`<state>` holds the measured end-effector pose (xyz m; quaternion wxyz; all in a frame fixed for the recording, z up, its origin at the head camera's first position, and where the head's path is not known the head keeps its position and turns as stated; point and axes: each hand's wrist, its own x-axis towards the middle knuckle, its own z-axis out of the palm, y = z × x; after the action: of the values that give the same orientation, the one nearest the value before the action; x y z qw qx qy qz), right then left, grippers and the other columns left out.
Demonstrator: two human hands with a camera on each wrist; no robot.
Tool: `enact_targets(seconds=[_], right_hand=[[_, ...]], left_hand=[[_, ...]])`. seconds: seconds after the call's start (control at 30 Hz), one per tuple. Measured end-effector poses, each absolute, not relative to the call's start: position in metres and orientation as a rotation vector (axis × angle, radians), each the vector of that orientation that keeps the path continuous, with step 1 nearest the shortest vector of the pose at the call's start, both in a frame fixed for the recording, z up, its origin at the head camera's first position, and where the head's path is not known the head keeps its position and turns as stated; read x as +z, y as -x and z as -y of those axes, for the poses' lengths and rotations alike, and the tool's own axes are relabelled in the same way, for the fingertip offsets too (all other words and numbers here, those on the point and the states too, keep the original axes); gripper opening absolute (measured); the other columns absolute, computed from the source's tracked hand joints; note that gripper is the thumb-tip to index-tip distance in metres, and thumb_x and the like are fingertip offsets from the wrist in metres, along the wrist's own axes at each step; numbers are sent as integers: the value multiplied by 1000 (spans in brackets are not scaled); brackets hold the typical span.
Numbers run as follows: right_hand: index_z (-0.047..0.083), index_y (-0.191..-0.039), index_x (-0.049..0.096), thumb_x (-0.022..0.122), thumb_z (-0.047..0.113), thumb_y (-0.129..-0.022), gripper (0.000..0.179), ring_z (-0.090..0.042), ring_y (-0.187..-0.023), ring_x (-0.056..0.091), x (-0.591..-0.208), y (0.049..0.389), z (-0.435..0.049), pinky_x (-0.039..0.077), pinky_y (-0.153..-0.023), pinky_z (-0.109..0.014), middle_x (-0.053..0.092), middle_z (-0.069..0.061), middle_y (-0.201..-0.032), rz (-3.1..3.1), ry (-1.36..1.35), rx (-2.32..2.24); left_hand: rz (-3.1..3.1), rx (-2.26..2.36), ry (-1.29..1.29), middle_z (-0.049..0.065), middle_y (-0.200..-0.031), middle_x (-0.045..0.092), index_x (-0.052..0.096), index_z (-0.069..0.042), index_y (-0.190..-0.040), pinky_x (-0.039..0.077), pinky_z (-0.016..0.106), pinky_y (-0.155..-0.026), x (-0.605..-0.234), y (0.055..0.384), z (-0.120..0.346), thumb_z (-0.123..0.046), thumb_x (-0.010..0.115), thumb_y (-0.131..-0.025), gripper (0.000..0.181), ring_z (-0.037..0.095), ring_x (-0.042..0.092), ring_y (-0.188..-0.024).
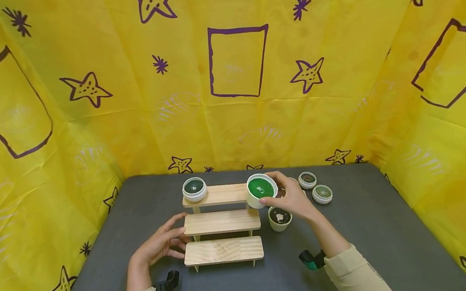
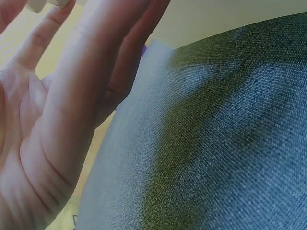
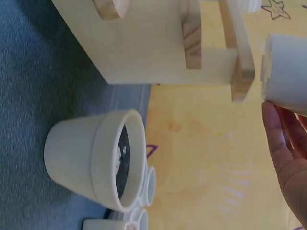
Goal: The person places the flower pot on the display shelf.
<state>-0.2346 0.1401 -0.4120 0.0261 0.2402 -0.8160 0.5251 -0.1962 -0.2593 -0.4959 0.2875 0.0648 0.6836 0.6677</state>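
My right hand (image 1: pixel 294 199) grips a white pot (image 1: pixel 256 202) with a bright green surface inside, its thumb on the near side. The pot is tilted toward me and overlaps the right end of the top step of a three-step wooden stand (image 1: pixel 222 221). At the stand's left side is my left hand (image 1: pixel 160 244), with fingertips at the end of the middle step. The left wrist view shows its fingers (image 2: pixel 86 62) mostly straight. On the top step's left end sits a round white pot (image 1: pixel 195 196) with dark green inside.
A cream pot (image 1: pixel 280 225) with dark contents and a pale patch stands just right of the stand. Beyond it are smaller white pots, one brownish inside (image 1: pixel 307 180) and one greenish (image 1: pixel 322 194). Yellow patterned cloth (image 1: pixel 240 130) walls in the grey table (image 1: pixel 377 244).
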Motion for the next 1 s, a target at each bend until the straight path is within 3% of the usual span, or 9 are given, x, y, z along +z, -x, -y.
enact_targets(seconds=[0.2, 0.4, 0.63, 1.0], right_hand=[[12, -134, 53, 79, 23, -82, 59, -15, -105, 63, -411, 233, -127, 55, -93, -31, 65, -12, -122, 2528, -761, 1658], [15, -133, 55, 80, 26, -81, 58, -18, -106, 62, -411, 236, -116, 55, -93, -33, 64, -9, -122, 2524, -763, 1646], [19, -133, 55, 80, 30, -81, 59, -17, -98, 64, -409, 240, -101, 55, -86, -32, 65, -5, -120, 2536, -760, 1611], [14, -135, 54, 80, 24, -81, 61, -15, -88, 68, -408, 244, -79, 57, -77, -25, 66, -11, -118, 2538, -747, 1665]], left_hand=[[-1827, 1783, -169, 7, -96, 65, 4, -14, -157, 61, 43, -74, -496, 195, 259, -29, 47, -103, 70, 17, 69, -81], [-1812, 1790, -177, 8, -99, 64, 5, -16, -157, 61, 44, -74, -497, 196, 259, -27, 47, -103, 69, 17, 69, -81], [-1820, 1792, -188, 8, -98, 65, 7, -17, -156, 61, 44, -74, -497, 198, 259, -28, 47, -103, 67, 18, 70, -81], [-1810, 1787, -204, 7, -97, 65, 11, -16, -155, 61, 46, -75, -497, 198, 260, -27, 46, -104, 63, 18, 70, -81]])
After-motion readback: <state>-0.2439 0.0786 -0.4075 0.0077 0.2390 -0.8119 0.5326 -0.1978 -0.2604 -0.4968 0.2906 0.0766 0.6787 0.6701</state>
